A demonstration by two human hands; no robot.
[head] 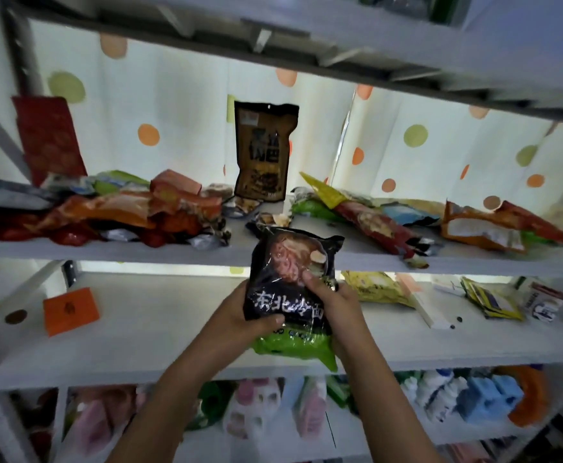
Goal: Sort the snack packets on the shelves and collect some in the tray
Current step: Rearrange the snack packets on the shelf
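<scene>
I hold a dark noodle packet (290, 272) with white characters upright in front of the shelves. A green packet (298, 350) lies under its lower end. My left hand (240, 317) grips the packets' left side, thumb across the front. My right hand (335, 304) grips the right side, thumb pressed on the dark packet's face. On the upper shelf (240, 253), a brown-and-black packet (262, 152) stands upright at the back. Red and orange packets (123, 213) are piled to its left. Mixed packets (373, 217) lie to its right. No tray is in view.
The middle shelf (159, 329) carries an orange card (70, 310) at left, a yellow packet (378, 289) and small yellow sachets (492, 299) at right. Bottles and bags fill the lower shelf (306, 439). A dotted curtain (159, 128) hangs behind. Another shelf board (306, 38) hangs overhead.
</scene>
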